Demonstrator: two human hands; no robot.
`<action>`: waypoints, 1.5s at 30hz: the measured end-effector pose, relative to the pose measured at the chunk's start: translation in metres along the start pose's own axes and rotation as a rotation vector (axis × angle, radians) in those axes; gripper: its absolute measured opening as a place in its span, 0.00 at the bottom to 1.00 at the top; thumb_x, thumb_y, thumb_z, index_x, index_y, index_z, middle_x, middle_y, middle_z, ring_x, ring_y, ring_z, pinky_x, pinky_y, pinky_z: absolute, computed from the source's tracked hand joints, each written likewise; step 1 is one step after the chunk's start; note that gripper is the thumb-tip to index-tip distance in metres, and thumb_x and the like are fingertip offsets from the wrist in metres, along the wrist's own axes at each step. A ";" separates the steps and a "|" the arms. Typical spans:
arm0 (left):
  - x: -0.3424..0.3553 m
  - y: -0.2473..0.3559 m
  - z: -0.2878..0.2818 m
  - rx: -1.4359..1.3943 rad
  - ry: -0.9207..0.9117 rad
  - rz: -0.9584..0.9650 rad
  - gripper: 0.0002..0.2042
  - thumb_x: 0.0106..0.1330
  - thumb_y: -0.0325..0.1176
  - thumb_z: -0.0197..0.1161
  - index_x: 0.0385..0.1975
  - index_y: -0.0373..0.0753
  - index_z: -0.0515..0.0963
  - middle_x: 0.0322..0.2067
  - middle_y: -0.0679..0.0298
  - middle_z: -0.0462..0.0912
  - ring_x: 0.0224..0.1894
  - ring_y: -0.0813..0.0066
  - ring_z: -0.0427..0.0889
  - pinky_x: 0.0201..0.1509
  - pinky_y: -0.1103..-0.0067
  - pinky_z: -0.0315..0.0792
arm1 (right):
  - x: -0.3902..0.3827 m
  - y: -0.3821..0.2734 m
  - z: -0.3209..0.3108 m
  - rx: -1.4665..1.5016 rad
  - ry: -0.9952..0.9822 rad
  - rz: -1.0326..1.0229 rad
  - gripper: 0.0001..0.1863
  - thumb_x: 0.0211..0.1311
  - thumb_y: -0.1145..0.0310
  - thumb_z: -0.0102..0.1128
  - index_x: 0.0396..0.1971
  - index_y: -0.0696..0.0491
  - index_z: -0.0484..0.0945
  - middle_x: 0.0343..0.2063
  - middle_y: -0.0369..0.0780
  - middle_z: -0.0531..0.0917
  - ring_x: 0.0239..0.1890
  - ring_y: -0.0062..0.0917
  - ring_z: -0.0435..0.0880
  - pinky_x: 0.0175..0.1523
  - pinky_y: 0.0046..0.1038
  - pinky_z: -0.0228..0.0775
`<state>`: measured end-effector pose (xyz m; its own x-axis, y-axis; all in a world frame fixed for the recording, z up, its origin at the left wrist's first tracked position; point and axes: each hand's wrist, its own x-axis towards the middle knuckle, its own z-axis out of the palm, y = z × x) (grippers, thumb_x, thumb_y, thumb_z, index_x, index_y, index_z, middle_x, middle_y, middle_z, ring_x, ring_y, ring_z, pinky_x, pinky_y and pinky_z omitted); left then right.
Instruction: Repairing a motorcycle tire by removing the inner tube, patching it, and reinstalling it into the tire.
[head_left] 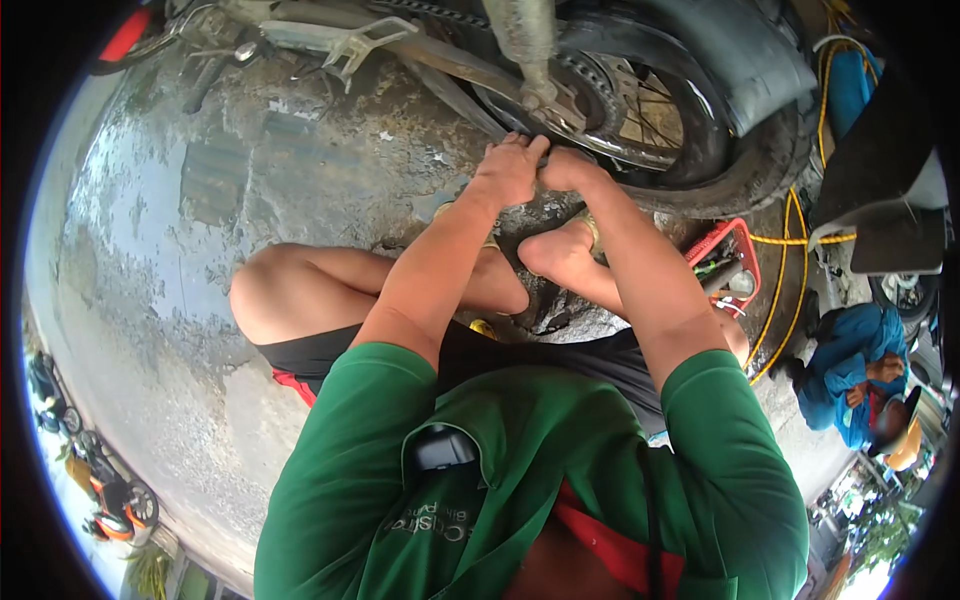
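A motorcycle's rear wheel lies in front of me, with its black tyre (735, 195), spokes, sprocket (590, 85) and swingarm (450, 65) in view. My left hand (510, 170) is bent over the lower rim side of the wheel, its fingers curled against the tyre edge. Close beside it, almost touching, my right hand (567, 169) is closed at the same edge. Both hands have their fingers wrapped round something dark that I cannot make out. A grey shock absorber (524, 40) comes down above them to the axle area.
To the right of my leg sits a red basket (712, 240) with several tools. A yellow rope (785, 260) runs over the floor beyond it. A person in blue (850, 370) sits at the far right. Parked motorcycles (115, 495) stand at the lower left. The concrete floor (200, 250) is worn and stained.
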<state>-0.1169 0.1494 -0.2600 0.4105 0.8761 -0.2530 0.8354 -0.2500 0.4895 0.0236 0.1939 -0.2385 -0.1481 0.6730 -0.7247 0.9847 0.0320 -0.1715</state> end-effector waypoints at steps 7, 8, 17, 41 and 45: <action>0.048 0.026 0.016 0.463 -0.159 -0.144 0.30 0.57 0.36 0.68 0.62 0.44 0.70 0.58 0.54 0.75 0.63 0.61 0.71 0.58 0.52 0.67 | -0.102 0.028 0.006 -0.123 0.379 -0.179 0.29 0.59 0.53 0.64 0.56 0.56 0.75 0.55 0.51 0.80 0.60 0.43 0.77 0.68 0.46 0.63; 0.060 0.029 0.019 0.618 -0.234 -0.187 0.30 0.57 0.36 0.68 0.63 0.45 0.70 0.59 0.54 0.74 0.63 0.62 0.71 0.58 0.51 0.66 | -0.116 0.038 0.001 -0.218 0.577 -0.336 0.31 0.59 0.51 0.64 0.57 0.55 0.75 0.55 0.51 0.79 0.61 0.42 0.76 0.68 0.47 0.61; -0.004 -0.002 0.048 0.044 0.555 0.029 0.20 0.64 0.40 0.62 0.55 0.42 0.78 0.54 0.53 0.77 0.63 0.56 0.69 0.61 0.54 0.65 | -0.119 0.056 -0.014 -0.767 0.262 -0.114 0.38 0.58 0.49 0.66 0.63 0.56 0.69 0.60 0.48 0.75 0.66 0.42 0.71 0.70 0.46 0.56; 0.083 -0.020 0.037 0.161 0.087 -0.165 0.16 0.68 0.54 0.56 0.44 0.55 0.86 0.51 0.62 0.84 0.60 0.64 0.76 0.60 0.59 0.67 | -0.013 0.020 0.046 2.088 0.328 0.586 0.47 0.62 0.40 0.64 0.69 0.56 0.55 0.65 0.54 0.65 0.59 0.46 0.76 0.64 0.61 0.61; 0.081 -0.005 0.029 0.199 0.178 -0.184 0.21 0.66 0.58 0.57 0.51 0.55 0.82 0.55 0.65 0.82 0.62 0.64 0.75 0.64 0.60 0.63 | -0.008 0.015 0.049 2.090 0.492 0.772 0.44 0.60 0.40 0.65 0.62 0.60 0.64 0.55 0.53 0.74 0.52 0.45 0.81 0.59 0.62 0.65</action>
<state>-0.0776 0.2093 -0.3074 0.1899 0.9680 -0.1641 0.9521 -0.1408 0.2714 0.0355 0.1525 -0.2683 0.4331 0.2546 -0.8646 -0.6526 -0.5731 -0.4956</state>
